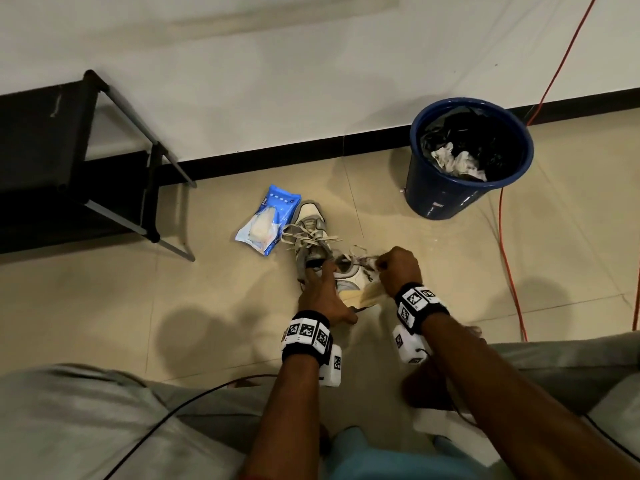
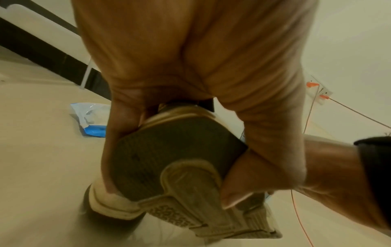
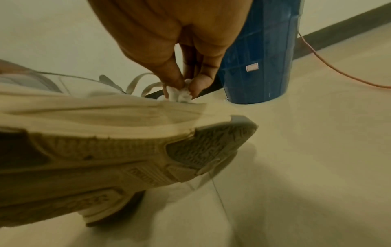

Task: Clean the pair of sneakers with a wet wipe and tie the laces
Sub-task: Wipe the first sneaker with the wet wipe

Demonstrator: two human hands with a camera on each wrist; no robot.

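My left hand (image 1: 323,292) grips the heel of a grey and white sneaker (image 1: 353,278), tipped on its side with its sole (image 2: 169,158) towards me. My right hand (image 1: 398,268) pinches a crumpled white wet wipe (image 3: 180,93) against the upper near the toe. The second sneaker (image 1: 310,233) stands on the floor just behind, its laces loose. A blue wet wipe pack (image 1: 268,220) lies to its left, flap open.
A blue bin (image 1: 467,157) lined with a black bag holds used wipes at the back right. An orange cable (image 1: 509,258) runs along the floor on the right. A black metal rack (image 1: 69,161) stands at the left by the wall.
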